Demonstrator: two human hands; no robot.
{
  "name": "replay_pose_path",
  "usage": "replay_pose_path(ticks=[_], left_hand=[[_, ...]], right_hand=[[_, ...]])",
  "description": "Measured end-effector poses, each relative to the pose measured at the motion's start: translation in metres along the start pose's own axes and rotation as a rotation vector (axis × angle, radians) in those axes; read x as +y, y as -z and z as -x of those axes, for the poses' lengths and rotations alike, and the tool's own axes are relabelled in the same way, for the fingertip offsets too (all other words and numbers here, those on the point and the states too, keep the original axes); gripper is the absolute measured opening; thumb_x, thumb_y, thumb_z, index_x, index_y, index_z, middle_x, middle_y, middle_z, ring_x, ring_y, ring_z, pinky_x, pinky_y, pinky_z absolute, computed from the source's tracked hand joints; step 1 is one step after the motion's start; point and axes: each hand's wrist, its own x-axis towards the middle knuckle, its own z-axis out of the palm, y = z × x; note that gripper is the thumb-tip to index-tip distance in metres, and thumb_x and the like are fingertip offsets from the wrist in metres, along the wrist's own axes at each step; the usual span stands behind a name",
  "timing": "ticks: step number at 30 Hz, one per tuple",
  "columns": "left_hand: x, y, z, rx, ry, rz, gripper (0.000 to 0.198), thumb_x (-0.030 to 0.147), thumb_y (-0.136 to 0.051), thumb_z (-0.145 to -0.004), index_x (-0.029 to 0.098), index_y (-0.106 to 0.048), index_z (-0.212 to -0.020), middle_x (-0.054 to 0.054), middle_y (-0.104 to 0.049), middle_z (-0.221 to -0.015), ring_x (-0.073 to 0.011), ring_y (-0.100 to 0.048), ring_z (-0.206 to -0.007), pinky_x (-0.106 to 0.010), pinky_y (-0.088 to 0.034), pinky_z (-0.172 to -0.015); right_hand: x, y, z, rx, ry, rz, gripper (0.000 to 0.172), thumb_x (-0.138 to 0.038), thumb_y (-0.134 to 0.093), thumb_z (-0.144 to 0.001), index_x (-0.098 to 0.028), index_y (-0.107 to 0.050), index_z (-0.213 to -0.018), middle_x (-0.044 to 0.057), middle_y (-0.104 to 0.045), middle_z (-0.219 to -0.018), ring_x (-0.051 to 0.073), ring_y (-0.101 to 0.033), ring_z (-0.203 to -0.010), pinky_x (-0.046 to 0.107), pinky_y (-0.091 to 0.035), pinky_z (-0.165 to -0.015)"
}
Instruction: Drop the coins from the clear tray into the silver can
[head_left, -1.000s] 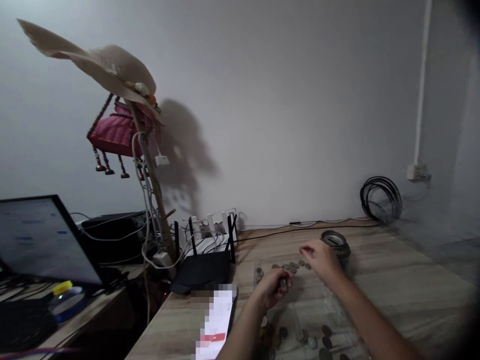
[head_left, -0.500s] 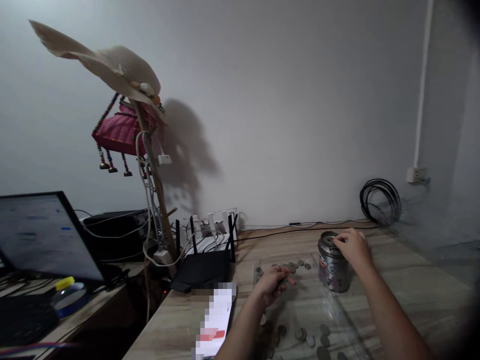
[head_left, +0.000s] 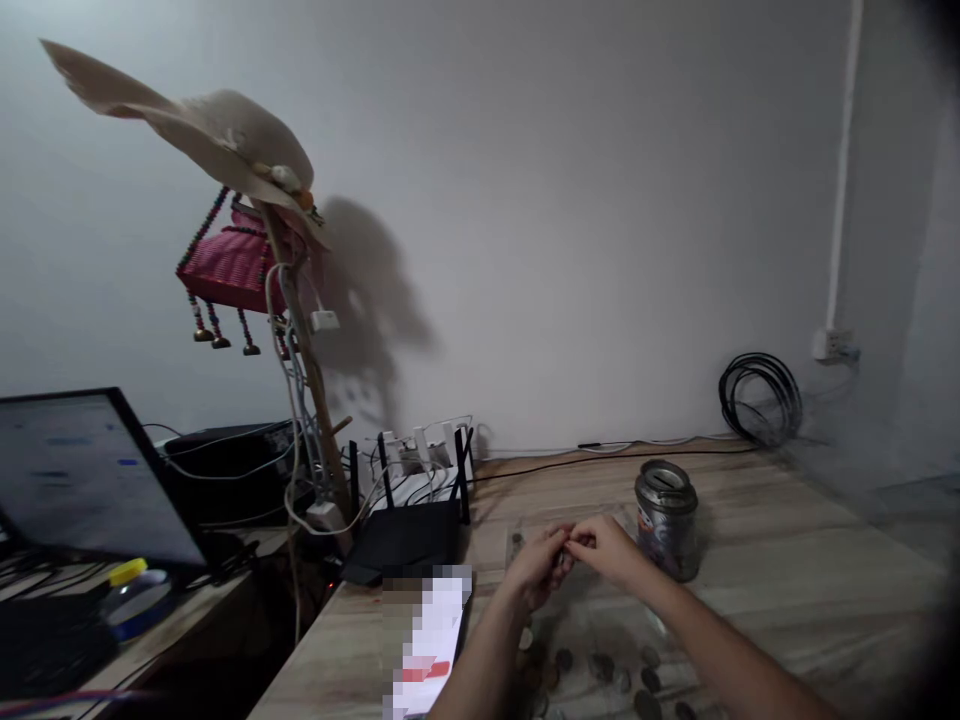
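My left hand [head_left: 541, 568] is curled palm-up over the table, closed around a few coins that barely show between its fingers. The fingertips of my right hand [head_left: 604, 546] pinch together right at the left fingers; whatever they grip is hidden. To the right of both hands stands a metal coin can [head_left: 666, 525], upright, with a slot in its lid and a printed pattern on its side. Loose coins [head_left: 649, 680] lie scattered on a clear plastic sheet on the table, in front of and under my hands.
A phone [head_left: 439, 640] with a lit, partly blurred screen lies left of my left arm. Behind it sit a black router [head_left: 405, 540] and cables. A coiled black cable [head_left: 761, 398] rests against the wall. A monitor [head_left: 97, 480] and a yellow-capped container [head_left: 137, 600] are at left.
My right hand has left the can's lid and moved left to meet my left hand. The slot in the lid is now uncovered. The left hand has hardly moved.
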Motion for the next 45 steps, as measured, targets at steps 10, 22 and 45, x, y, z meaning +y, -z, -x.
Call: replay_pose_path(ticks=[10,22,45], left_hand=[[0.006,0.009,-0.009,0.146,0.213,0.516,0.011,0.013,-0.048,-0.078,0.008,-0.054,-0.086,-0.001,-0.053,-0.057,-0.0027,-0.044,-0.040,-0.009,-0.022,-0.031],[0.000,0.012,-0.011,0.205,0.117,0.510,0.039,-0.006,-0.041,-0.070,0.002,-0.049,-0.107,-0.012,-0.064,-0.081,-0.0135,-0.064,-0.072,-0.017,-0.051,-0.062],[-0.002,0.003,-0.006,0.092,0.111,0.005,0.031,0.018,-0.053,-0.061,0.014,-0.052,-0.091,0.003,-0.053,-0.065,-0.0010,-0.034,-0.038,-0.018,-0.009,-0.039]], right_hand=[[-0.017,0.076,0.014,0.707,0.101,0.510,0.022,-0.030,-0.048,-0.079,-0.020,-0.067,-0.075,0.006,-0.065,-0.081,0.019,-0.053,-0.083,0.030,-0.039,-0.075],[0.022,0.135,0.025,0.841,-0.147,0.706,0.021,-0.035,-0.053,-0.072,-0.022,-0.069,-0.074,0.006,-0.060,-0.084,0.020,-0.050,-0.080,0.032,-0.038,-0.072],[-0.009,0.100,0.018,0.812,0.108,0.491,0.025,-0.034,-0.047,-0.079,-0.021,-0.068,-0.084,0.006,-0.067,-0.085,0.018,-0.057,-0.080,0.028,-0.040,-0.073]])
